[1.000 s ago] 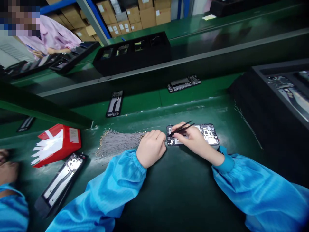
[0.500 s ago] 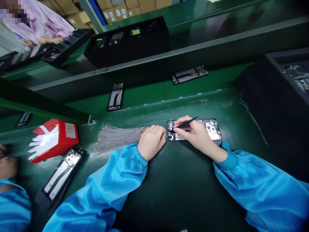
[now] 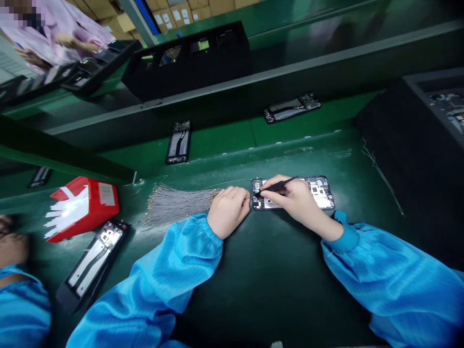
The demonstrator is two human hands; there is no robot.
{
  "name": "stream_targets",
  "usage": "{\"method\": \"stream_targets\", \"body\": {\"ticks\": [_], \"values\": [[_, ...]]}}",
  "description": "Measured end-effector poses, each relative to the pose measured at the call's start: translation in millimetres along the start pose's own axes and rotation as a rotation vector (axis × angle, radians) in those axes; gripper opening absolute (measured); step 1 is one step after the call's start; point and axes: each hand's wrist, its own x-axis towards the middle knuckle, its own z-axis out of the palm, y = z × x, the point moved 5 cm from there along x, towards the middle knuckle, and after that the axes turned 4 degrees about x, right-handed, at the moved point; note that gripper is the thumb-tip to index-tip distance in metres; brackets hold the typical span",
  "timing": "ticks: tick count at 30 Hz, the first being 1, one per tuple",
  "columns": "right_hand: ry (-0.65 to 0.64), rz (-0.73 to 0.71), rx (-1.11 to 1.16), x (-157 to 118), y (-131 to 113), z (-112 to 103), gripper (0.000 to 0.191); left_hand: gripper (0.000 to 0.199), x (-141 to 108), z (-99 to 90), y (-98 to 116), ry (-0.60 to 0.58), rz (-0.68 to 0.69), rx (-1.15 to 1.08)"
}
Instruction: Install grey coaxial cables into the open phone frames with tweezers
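Note:
An opened phone [image 3: 321, 193] lies flat on the green bench, its circuit boards showing. My right hand [image 3: 292, 195] is closed on black tweezers [image 3: 281, 184], their tip down at the phone's left end. This hand covers the phone's middle. Beside that left end, my left hand [image 3: 230, 210] rests with curled fingers and thumb pressed in; what it pinches is hidden. A bundle of thin grey wires [image 3: 181, 205] with gold-coloured ends fans out left of it. One wire arcs from the bundle to the phone's upper left corner.
A red box [image 3: 105, 205] of white strips and stacked opened phones [image 3: 94, 261] are on the left. Two opened phones [image 3: 179, 141] [image 3: 293, 108] lie along the green strip behind. A black bin [image 3: 409, 159] stands right, near loose wires [image 3: 384, 179]. A co-worker's hand [image 3: 14, 246] is far left.
The opened phones on the strip behind have shifted to the right. The tweezers' tip has moved only slightly at the phone's left end; my left hand has stayed in place.

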Motion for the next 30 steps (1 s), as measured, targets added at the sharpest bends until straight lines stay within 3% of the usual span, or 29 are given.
{"method": "stream_targets", "body": {"ticks": [30], "values": [[-0.001,0.002,-0.025,-1.5,-2.8,-0.8,0.008,0.011,0.3,0.0,0.4,0.003,-0.007,0.032]]}}
